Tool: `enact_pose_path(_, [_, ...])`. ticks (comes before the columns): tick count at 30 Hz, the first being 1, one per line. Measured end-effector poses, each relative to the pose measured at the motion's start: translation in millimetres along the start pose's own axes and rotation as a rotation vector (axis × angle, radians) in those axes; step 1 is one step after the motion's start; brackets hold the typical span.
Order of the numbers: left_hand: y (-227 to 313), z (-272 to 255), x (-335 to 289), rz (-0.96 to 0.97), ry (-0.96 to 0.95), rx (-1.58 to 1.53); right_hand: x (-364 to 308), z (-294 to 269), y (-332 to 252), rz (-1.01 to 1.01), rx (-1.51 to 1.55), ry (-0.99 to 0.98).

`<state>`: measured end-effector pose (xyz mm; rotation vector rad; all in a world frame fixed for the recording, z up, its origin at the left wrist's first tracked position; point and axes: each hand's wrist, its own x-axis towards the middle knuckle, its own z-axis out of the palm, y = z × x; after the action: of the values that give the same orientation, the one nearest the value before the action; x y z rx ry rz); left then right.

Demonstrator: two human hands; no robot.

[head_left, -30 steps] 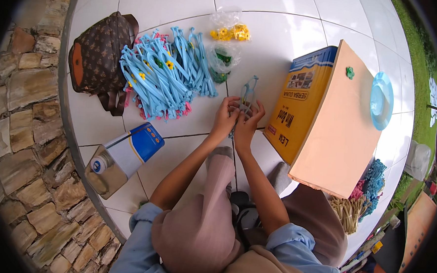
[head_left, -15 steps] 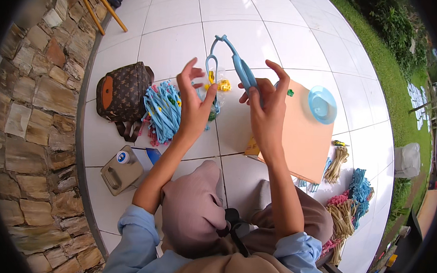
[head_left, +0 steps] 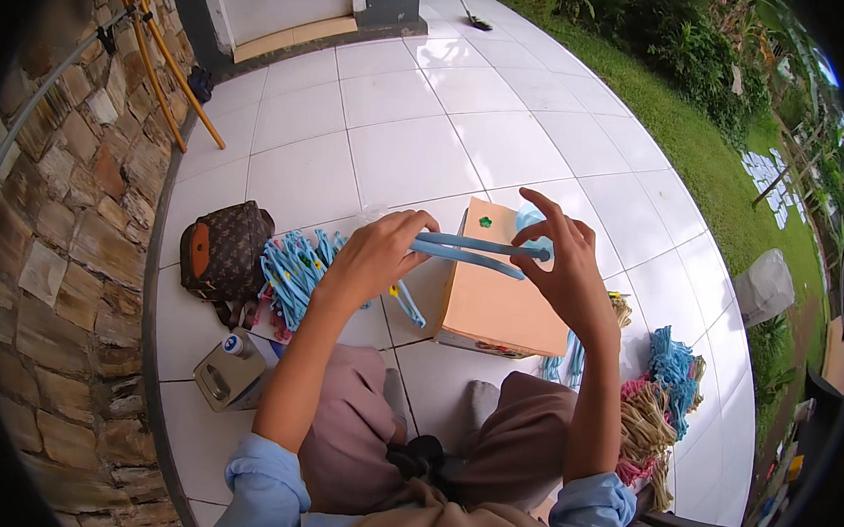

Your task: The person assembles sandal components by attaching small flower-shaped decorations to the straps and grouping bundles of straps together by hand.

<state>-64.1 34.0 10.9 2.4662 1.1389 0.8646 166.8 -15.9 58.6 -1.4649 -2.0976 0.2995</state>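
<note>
I see a pair of light blue strips (head_left: 470, 249) held up in the air between both hands, running nearly level from left to right above the tiled floor (head_left: 389, 157) and in front of the orange box (head_left: 492, 301). The two strips lie close together at the right end and spread slightly apart toward the left.

My left hand (head_left: 375, 256) grips the left end: the fingers are curled down over the strips and closed on them, the thumb side hidden beneath. My right hand (head_left: 565, 271) holds the right end, pinching it between thumb and forefinger at about the tip, while its other fingers stand loosely spread and raised above the strips, touching nothing I can make out.

Just below the strips, the orange box sits on the floor by my knees, with a small green dot (head_left: 484, 222) on its top near the far edge. A pale blue round thing shows behind the right hand, mostly hidden. Left of the box, a heap of more light blue strips (head_left: 293, 271) lies on the tiles, and against it on the far side sits a brown patterned bag (head_left: 222, 248). Nearer to me on the left stands a tan can with a blue cap (head_left: 230, 373). To my right, beside my leg, lie bundles of straw-coloured, pink and blue fibre (head_left: 658, 409). A stone wall (head_left: 51, 244) bends along the left, and grass (head_left: 697, 116) borders the tiles on the right.
</note>
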Motion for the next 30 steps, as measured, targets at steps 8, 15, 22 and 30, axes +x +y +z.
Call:
enact_pose_path(8, [12.8, 21.5, -17.0, -0.123, 0.028, -0.188, -21.6, 15.4, 21.5, 0.111, 0.616, 0.188])
enact_pose_path(15, [-1.0, 27.8, -22.4, -0.25, -0.011, -0.538, -20.6, 19.1, 28.4, 0.112, 0.69, 0.287])
enact_pose_path(22, [-10.5, 27.6, -16.9, -0.427, -0.006, -1.3, -18.5, 18.1, 41.8, 0.181, 0.68, 0.329])
enact_pose_path(30, [-1.5, 43.1, -6.2, -0.642, 0.115, -1.464, -26.2, 28.3, 59.7, 0.329, 0.464, -0.112])
